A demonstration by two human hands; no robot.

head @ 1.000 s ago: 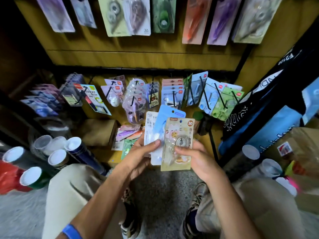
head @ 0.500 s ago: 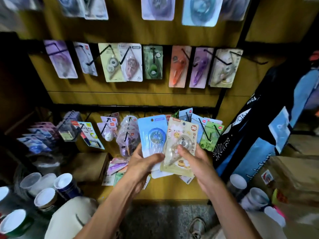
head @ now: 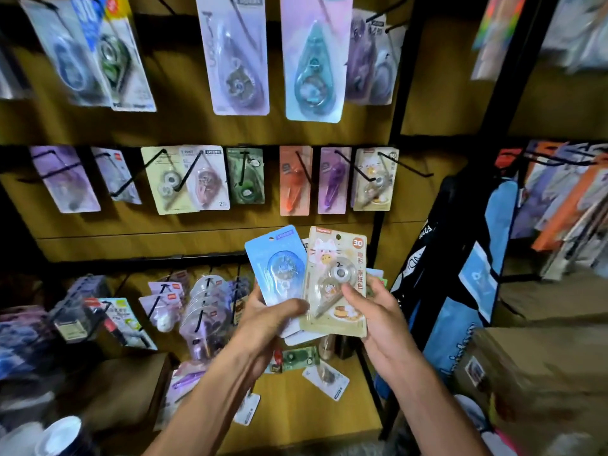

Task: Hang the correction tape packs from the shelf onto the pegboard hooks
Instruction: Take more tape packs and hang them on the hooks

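Observation:
My left hand grips a fanned stack of correction tape packs with a blue pack on top. My right hand pinches a cream cat-print pack, thumb on its blister, beside the blue one. Both are held in front of the wooden pegboard. Straight above hangs a matching cream cat pack on a black hook at the right end of the middle row. Loose packs lie on the shelf below my hands.
The middle row holds purple, green, orange and beige packs on black hooks. Larger packs hang in the top row. Lower hooks carry clear blister packs. A black upright bounds the board on the right, with a blue-black bag beyond. Paper cups sit bottom left.
My view has tilted up, so the upper rows are now in sight. Both hands have lifted the packs higher, closer to the middle row of hooks.

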